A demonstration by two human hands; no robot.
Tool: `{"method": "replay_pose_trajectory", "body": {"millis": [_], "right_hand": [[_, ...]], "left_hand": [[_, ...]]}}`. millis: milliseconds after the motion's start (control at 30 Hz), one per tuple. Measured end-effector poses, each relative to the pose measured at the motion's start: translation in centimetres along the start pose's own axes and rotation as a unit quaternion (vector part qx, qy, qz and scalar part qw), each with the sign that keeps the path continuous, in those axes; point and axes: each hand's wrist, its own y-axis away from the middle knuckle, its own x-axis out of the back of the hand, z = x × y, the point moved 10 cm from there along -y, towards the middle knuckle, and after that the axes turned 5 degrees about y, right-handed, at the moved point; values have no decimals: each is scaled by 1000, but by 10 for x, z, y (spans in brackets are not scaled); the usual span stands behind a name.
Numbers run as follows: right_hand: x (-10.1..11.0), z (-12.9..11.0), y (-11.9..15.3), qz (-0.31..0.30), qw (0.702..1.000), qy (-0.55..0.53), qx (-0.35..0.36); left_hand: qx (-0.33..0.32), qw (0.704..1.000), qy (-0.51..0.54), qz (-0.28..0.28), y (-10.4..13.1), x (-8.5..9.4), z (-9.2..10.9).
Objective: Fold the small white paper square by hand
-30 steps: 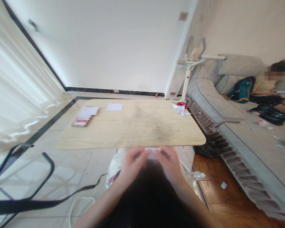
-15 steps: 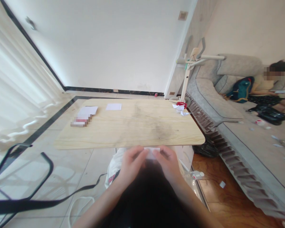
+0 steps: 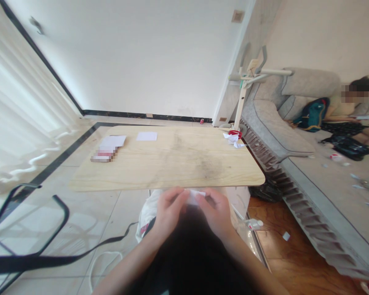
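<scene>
A small white piece of paper (image 3: 194,197) is pinched between both of my hands, just off the near edge of the wooden table (image 3: 135,172). My left hand (image 3: 170,209) grips its left side, thumb on top. On the right side, my right hand (image 3: 215,209) holds it the same way. The fingers beneath the paper are mostly hidden, and blur hides any folds in it. Farther off on the table lie a flat white sheet (image 3: 146,136), a stack of paper (image 3: 113,141) at the left, and folded white paper pieces (image 3: 233,139) at the right.
Red-handled scissors (image 3: 235,133) lie by the folded pieces at the table's far right corner. A grey sofa (image 3: 298,131) with a seated person stands to the right. A black metal frame (image 3: 61,209) is at the left. A paper scrap (image 3: 286,236) lies on the floor.
The paper in my hands has tilted, its right end now a little lower. Both hands stay on it in nearly the same place. The whole view has shifted slightly.
</scene>
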Motion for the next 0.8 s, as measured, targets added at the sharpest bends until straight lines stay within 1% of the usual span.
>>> {"method": "replay_pose_trajectory", "body": {"millis": [67,167,300,500,600,800], "right_hand": [[-1,0,0,0,1000,4,2],[1,1,-2,6,1000,-24,5],[6,-2,-3,24,998,-52,28],[4,-2,-3,-4,1000,-14,16],[4,-3,-4,-7,1000,-10,13],[2,-14,-3,-24,999,16,36]], "left_hand": [[-6,1000,-11,-2,0,-1,3],[-22,999,-33,-1,0,-1,9],[-30,999,-44,0,1,1,8],[-10,1000,-27,-5,1,1,1],[-16,999,-36,-9,2,0,4],[-43,996,-66,-31,3,-4,15]]}}
